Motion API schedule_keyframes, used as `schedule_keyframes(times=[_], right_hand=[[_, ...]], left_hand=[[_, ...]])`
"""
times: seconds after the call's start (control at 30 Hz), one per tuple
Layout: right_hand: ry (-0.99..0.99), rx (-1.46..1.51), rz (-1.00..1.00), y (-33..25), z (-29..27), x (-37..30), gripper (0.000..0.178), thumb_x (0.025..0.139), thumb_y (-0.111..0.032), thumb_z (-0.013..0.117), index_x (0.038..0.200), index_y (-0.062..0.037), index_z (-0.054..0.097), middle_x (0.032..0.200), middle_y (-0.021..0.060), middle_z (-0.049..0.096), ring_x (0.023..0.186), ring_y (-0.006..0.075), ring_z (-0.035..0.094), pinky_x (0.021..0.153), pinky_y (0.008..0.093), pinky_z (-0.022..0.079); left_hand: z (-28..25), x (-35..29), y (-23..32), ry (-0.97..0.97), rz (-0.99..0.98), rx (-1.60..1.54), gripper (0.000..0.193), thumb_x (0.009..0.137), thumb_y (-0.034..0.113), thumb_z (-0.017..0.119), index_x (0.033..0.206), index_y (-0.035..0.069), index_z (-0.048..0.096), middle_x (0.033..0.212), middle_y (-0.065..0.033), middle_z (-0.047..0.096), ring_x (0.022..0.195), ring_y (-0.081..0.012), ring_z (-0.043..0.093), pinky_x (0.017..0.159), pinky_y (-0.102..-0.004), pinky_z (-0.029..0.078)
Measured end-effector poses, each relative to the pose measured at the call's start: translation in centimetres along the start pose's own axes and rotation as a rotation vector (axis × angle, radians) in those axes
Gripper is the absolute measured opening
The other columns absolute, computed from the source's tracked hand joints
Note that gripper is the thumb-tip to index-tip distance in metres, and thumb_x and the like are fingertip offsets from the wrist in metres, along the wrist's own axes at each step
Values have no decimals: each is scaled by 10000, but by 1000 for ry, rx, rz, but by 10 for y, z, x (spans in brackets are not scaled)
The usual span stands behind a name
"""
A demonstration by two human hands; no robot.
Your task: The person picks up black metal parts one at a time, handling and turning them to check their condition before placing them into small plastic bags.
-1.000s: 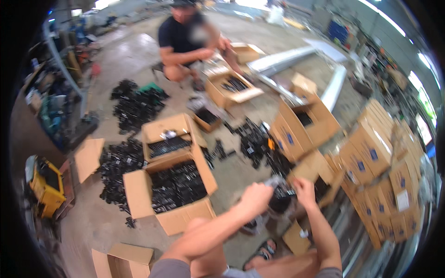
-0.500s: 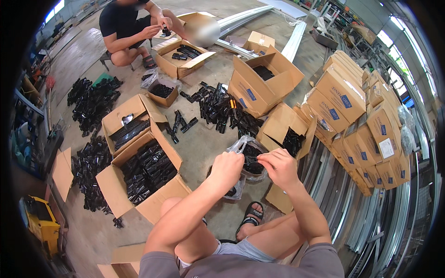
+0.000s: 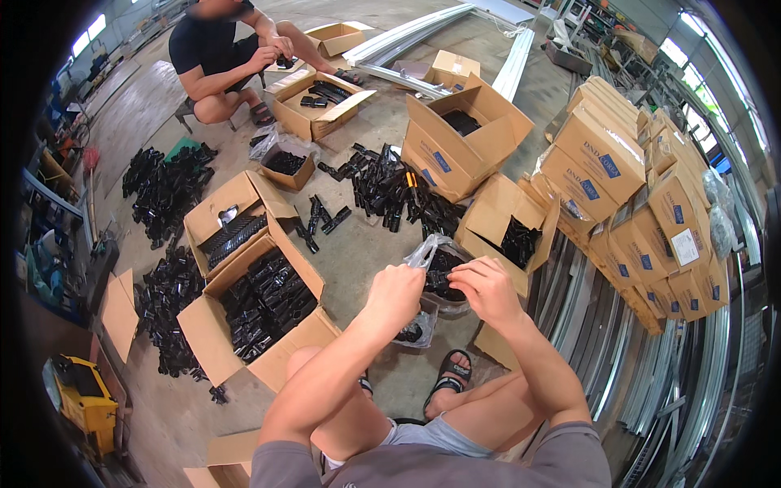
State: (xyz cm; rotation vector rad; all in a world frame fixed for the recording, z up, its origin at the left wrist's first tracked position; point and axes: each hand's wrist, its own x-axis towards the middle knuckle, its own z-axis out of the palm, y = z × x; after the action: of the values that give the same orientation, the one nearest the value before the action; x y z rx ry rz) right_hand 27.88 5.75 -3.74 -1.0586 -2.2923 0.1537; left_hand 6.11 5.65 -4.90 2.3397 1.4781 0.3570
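Note:
My left hand (image 3: 396, 294) is closed in a fist, knuckles up; its fingertips and anything in them are hidden. My right hand (image 3: 490, 291) pinches with thumb and forefinger, and what lies in the pinch is too small to make out against the dark background. Both hands hover close together over a clear plastic bag (image 3: 422, 251) of small black parts (image 3: 444, 263). A second clear bag (image 3: 420, 328) with black pieces lies below, partly covered by my left forearm. Left of my knees, an open cardboard box (image 3: 203, 342) holds many black plastic pieces (image 3: 264, 302).
Loose black pieces (image 3: 399, 191) are heaped on the floor ahead, with another heap (image 3: 167, 191) at left. Open cartons (image 3: 431, 159) stand ahead. Stacked cartons (image 3: 598, 167) and metal profiles (image 3: 569, 301) fill the right. A seated co-worker (image 3: 213, 57) handles a small black part.
The whole view has shifted slightly. My hands stay together over the bag, with the right fingers a little lower. The co-worker's hands have moved closer together around the black part.

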Motion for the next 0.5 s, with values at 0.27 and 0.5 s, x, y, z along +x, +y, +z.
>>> schedule_keyframes(times=[0.27, 0.5], right_hand=[[195, 372, 506, 0, 0, 3, 165, 901, -92, 691, 1048, -20, 708, 986, 107, 723, 911, 205, 683, 781, 330, 522], [140, 592, 836, 50, 49, -29, 299, 1005, -260, 557, 978, 7, 688, 858, 109, 726, 810, 166, 696, 712, 310, 529]], left_hand=[[-35, -8, 10, 1, -43, -263, 636, 752, 68, 759, 1346, 187, 565, 819, -216, 697, 783, -418, 679, 713, -481, 543], [-55, -14, 8, -25, -142, -780, 773, 809, -25, 733, 1489, 218, 459, 949, -149, 738, 828, -175, 680, 779, -330, 538]])
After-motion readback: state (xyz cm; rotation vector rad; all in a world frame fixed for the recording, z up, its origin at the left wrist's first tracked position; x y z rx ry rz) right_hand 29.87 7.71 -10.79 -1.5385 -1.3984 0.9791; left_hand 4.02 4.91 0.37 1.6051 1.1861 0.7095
